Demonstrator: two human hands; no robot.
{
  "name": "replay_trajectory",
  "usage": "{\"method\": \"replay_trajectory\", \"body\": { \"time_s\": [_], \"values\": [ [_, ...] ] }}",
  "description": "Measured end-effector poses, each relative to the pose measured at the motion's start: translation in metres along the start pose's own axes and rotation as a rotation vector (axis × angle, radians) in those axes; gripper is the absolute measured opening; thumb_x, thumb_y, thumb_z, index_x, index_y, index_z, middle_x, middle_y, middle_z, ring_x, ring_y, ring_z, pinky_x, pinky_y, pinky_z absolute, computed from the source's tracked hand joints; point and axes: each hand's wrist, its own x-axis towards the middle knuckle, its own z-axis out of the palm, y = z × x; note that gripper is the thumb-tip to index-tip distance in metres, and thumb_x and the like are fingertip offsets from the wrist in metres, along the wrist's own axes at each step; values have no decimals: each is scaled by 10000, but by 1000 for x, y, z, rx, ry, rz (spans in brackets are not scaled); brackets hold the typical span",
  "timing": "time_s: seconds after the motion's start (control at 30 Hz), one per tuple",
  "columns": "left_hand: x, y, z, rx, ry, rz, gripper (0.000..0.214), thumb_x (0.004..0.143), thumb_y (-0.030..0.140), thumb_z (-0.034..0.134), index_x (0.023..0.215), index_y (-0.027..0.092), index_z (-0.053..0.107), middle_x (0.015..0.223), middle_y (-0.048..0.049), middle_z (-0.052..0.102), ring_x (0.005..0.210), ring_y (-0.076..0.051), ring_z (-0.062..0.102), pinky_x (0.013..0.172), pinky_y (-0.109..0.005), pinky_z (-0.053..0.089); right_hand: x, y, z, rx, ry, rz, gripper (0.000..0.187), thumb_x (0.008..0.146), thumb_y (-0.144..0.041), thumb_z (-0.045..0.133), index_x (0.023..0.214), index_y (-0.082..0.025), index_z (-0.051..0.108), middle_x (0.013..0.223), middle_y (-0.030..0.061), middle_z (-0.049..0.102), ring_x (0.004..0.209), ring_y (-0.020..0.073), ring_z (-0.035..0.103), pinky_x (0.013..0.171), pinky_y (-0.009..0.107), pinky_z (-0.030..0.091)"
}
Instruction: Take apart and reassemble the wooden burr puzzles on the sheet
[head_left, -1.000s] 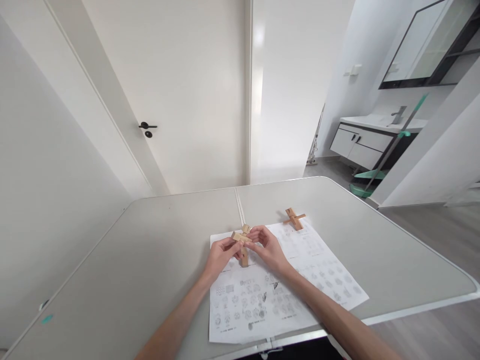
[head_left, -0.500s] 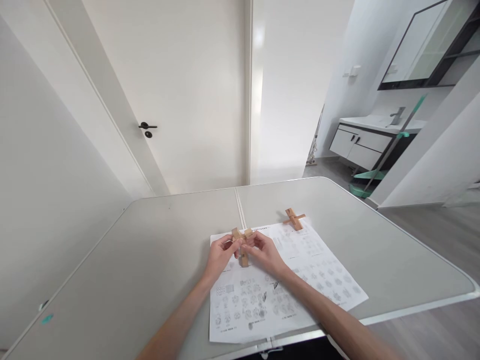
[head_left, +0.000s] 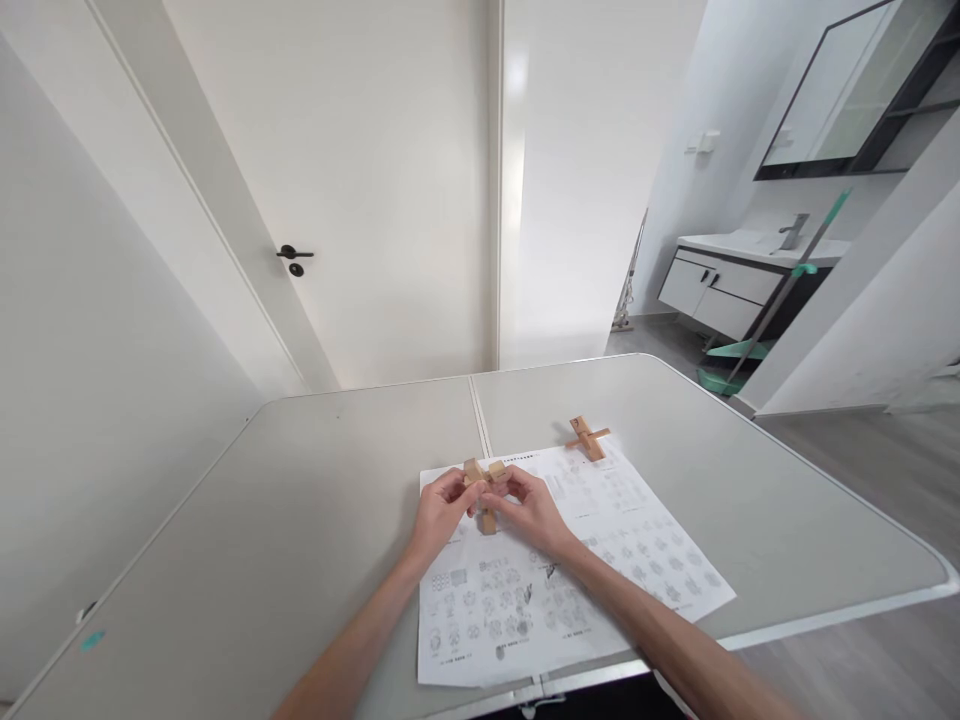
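Observation:
My left hand (head_left: 441, 510) and my right hand (head_left: 534, 508) meet over the upper part of a printed paper sheet (head_left: 465, 640). Between them they grip several light wooden puzzle pieces (head_left: 489, 522), joined or pressed together; fingers cover where the pieces meet. Two block ends stick up above the fingertips, and one end points down toward the sheet. Both thumbs press close together at the middle. Beyond my right hand, two more wooden pieces (head_left: 588, 438) lie crossed at the sheet's top right corner.
The sheet carries small printed diagrams and lies on a grey folding table (head_left: 300, 540) with a centre seam and a metal rim. A white door (head_left: 375, 180) stands behind the table. Off to the right are a washbasin cabinet (head_left: 720, 285) and a green dustpan (head_left: 724, 380).
The block ends above my fingers have shifted and turned slightly. Both hands stay in nearly the same place, still gripping the pieces.

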Motion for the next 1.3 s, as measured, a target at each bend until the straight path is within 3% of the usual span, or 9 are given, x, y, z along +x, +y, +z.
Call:
{"method": "replay_trajectory", "body": {
  "time_s": [0.17,0.3,0.37,0.47,0.57,0.7,0.8,1.0,1.3],
  "values": [
    [4,-4,-3,-37,63,-16,397,863,545,687,733,173,637,547,43,515,534,-106,467,539,-228,376,2,-5,-5,-73,-53,-16,289,884,-480,733,996,-226,656,876,40,690,820,231,654,816,401,538],
    [8,-7,-10,-142,110,-21,446,883,600,646,856,155,659,667,-4,621,603,-125,571,545,-225,438,1,-4,-17,-354,-139,-78,645,766,-494,842,1316,-273,589,1208,100,616,1078,285,604,953,461,506],
    [9,-7,-13,-200,84,-56,476,878,630,636,957,161,647,875,-65,707,675,-155,661,523,-231,472,-1,-1,-22,-469,-218,-98,770,660,-480,917,1333,-287,596,1302,119,556,1166,321,557,987,488,490],
    [9,-5,-15,-252,11,-106,501,892,660,592,1021,176,593,1051,-102,712,661,-163,704,498,-242,497,0,4,-24,-545,-254,-134,650,628,-418,936,1205,-274,672,1232,106,597,1154,334,551,983,498,481],
    [9,-6,-12,-249,-40,-102,486,913,663,554,938,177,554,880,-35,671,529,-104,614,484,-228,476,4,5,-25,-467,-163,-46,531,685,-395,888,1148,-254,672,1124,77,667,1032,294,610,893,450,509],
    [7,-10,-8,-190,-91,-66,482,930,674,517,899,194,540,653,70,498,445,-68,427,456,-211,421,12,-2,-29,-171,-55,135,551,758,-432,831,1232,-231,635,1091,69,710,1005,257,655,899,414,512],
    [6,-12,-7,-140,-128,-58,478,939,672,504,1044,208,547,604,95,434,449,-80,372,449,-203,399,13,-13,-30,18,-129,194,508,838,-519,756,1244,-230,659,1062,66,729,1003,248,667,927,414,510],
    [7,-11,-7,-100,-124,-57,553,930,692,492,1119,184,599,622,83,385,475,-87,378,445,-203,383,8,-23,-23,194,-333,275,500,929,-643,599,1097,-193,737,1005,81,733,884,218,675,872,383,531],
    [0,-9,-5,18,-144,17,517,1012,568,428,1356,197,537,619,83,409,470,-90,379,484,-210,387,9,-17,-18,257,-283,291,528,905,-655,634,1103,-181,754,970,96,744,913,230,687,869,374,544]
  ]
}}
